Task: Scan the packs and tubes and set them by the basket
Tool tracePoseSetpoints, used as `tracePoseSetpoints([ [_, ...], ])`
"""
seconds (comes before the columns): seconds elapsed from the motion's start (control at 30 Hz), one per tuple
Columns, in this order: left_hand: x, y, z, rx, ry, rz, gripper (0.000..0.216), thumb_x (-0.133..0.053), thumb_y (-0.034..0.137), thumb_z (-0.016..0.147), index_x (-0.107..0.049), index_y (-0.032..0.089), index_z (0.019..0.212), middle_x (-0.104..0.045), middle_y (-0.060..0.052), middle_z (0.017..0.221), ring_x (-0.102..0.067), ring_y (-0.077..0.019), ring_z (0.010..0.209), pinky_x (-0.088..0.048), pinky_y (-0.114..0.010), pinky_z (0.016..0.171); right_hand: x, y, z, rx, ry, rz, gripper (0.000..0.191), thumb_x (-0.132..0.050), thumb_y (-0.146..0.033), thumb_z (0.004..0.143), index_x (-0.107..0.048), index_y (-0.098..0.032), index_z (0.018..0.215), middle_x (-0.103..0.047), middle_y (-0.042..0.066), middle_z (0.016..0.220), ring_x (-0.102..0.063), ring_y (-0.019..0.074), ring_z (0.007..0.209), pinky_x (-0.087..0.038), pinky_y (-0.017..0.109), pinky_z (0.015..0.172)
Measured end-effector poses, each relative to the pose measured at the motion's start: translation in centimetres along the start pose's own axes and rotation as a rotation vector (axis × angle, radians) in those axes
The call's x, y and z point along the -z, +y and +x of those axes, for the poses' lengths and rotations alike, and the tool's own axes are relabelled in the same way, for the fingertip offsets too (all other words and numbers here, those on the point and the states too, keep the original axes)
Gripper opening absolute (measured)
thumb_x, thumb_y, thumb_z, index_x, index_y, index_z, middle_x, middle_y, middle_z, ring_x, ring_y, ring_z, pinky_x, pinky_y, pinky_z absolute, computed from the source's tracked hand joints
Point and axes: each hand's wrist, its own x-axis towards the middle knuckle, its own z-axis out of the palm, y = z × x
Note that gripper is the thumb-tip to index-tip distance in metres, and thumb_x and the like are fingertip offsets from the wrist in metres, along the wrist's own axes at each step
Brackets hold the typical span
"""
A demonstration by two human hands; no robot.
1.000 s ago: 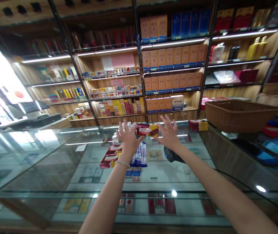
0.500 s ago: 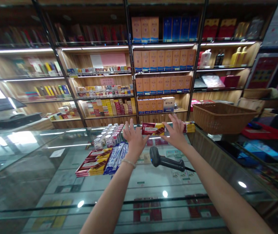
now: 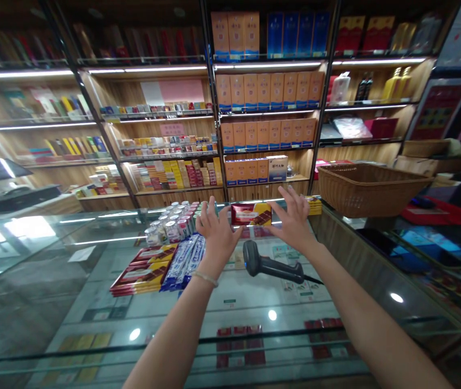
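Between my two hands is a red and yellow chocolate wafer packet [image 3: 251,214], its printed face toward me. My left hand [image 3: 218,233] pinches its left end between thumb and fingers, and my right hand [image 3: 293,220] grips the right end. Below it a black barcode scanner [image 3: 273,265] lies on the glass counter, its cable running off to the right. Left of my left hand are stacked red and yellow packets [image 3: 145,270], blue and white packets [image 3: 184,262] and rows of small bottles [image 3: 174,224]. More yellow packets [image 3: 314,205] lie partly hidden behind my right hand.
A brown wicker basket [image 3: 372,192] stands at the right on the counter, near a red mat [image 3: 441,210]. The glass counter [image 3: 250,308] spans the front, with goods under it. Behind rise wooden shelves with boxes [image 3: 271,92] and bottles.
The view has shifted slightly, so the counter goods and scanner appear a little further left. Both hands still hold the wafer packet, whose printed face looks turned slightly more toward me.
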Motion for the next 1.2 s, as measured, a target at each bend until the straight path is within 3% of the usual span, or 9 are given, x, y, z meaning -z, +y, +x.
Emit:
tracePoseSetpoints([
  [0.1, 0.7, 0.4, -0.3, -0.097, -0.033, 0.032, 0.075, -0.080, 0.049, 0.082, -0.055, 0.025, 0.149, -0.032, -0.022, 0.170, -0.027, -0.0441, 0.158, -0.018, -0.068, 0.124, 0.5, -0.5, -0.1, 0.046, -0.002, -0.022, 0.060, -0.078, -0.046, 0.085, -0.059, -0.022, 0.137, -0.036, 0.019, 0.167, -0.023, 0.0394, 0.157, -0.017, 0.063, 0.123],
  [0.2, 1.0, 0.7, -0.7, -0.179, -0.058, 0.057, 0.080, -0.083, 0.044, 0.080, -0.052, 0.030, 0.152, -0.029, -0.019, 0.172, -0.024, -0.0427, 0.159, -0.014, -0.068, 0.125, 0.8, -1.2, -0.1, 0.080, -0.008, -0.035, 0.061, -0.078, -0.047, 0.084, -0.059, -0.022, 0.136, -0.038, 0.020, 0.166, -0.024, 0.0391, 0.157, -0.016, 0.063, 0.124],
  [0.33, 0.7, 1.0, -0.9, -0.220, -0.053, 0.060, 0.078, -0.085, 0.042, 0.078, -0.055, 0.031, 0.148, -0.032, -0.018, 0.171, -0.025, -0.0417, 0.159, -0.011, -0.069, 0.125, 1.1, -2.0, -0.1, 0.112, -0.001, -0.046, 0.060, -0.078, -0.047, 0.085, -0.059, -0.022, 0.136, -0.039, 0.020, 0.165, -0.026, 0.0392, 0.156, -0.018, 0.062, 0.123],
  [0.53, 0.6, 1.1, -0.9, -0.234, -0.046, 0.035, 0.056, -0.078, 0.038, 0.084, -0.062, 0.028, 0.137, -0.033, -0.015, 0.171, -0.027, -0.0387, 0.159, -0.007, -0.068, 0.127, 1.4, -2.6, 0.0, 0.149, 0.005, -0.053, 0.060, -0.077, -0.046, 0.086, -0.058, -0.021, 0.137, -0.043, 0.020, 0.163, -0.027, 0.0381, 0.156, -0.018, 0.061, 0.124],
  [0.87, 0.8, 1.2, -1.1, -0.229, -0.079, -0.031, 0.056, -0.078, 0.035, 0.082, -0.063, 0.030, 0.136, -0.031, -0.013, 0.173, -0.024, -0.0376, 0.160, -0.006, -0.068, 0.127, 2.5, -4.5, 0.2, 0.234, 0.003, -0.024, 0.057, -0.071, -0.051, 0.089, -0.060, -0.024, 0.138, -0.051, 0.015, 0.159, -0.033, 0.0378, 0.153, -0.011, 0.061, 0.126],
  [1.07, 1.1, 1.0, -0.8, -0.175, -0.069, -0.039, 0.054, -0.081, 0.041, 0.082, -0.066, 0.034, 0.133, -0.034, -0.013, 0.171, -0.025, -0.0401, 0.159, -0.007, -0.069, 0.126, 2.8, -3.5, 0.0, 0.127, -0.052, 0.036, 0.068, -0.066, -0.059, 0.090, -0.052, -0.032, 0.151, -0.037, 0.010, 0.168, -0.023, 0.0404, 0.157, -0.014, 0.062, 0.126],
  [1.2, 1.8, 0.8, -0.5, -0.126, -0.044, -0.060, 0.057, -0.084, 0.042, 0.079, -0.068, 0.037, 0.134, -0.029, -0.013, 0.173, -0.026, -0.0423, 0.158, -0.011, -0.069, 0.124, 2.3, -1.4, 0.0, -0.022, -0.015, 0.093, 0.058, -0.061, -0.045, 0.095, -0.051, -0.037, 0.152, -0.023, 0.007, 0.173, -0.021, 0.0397, 0.158, -0.022, 0.064, 0.123],
])
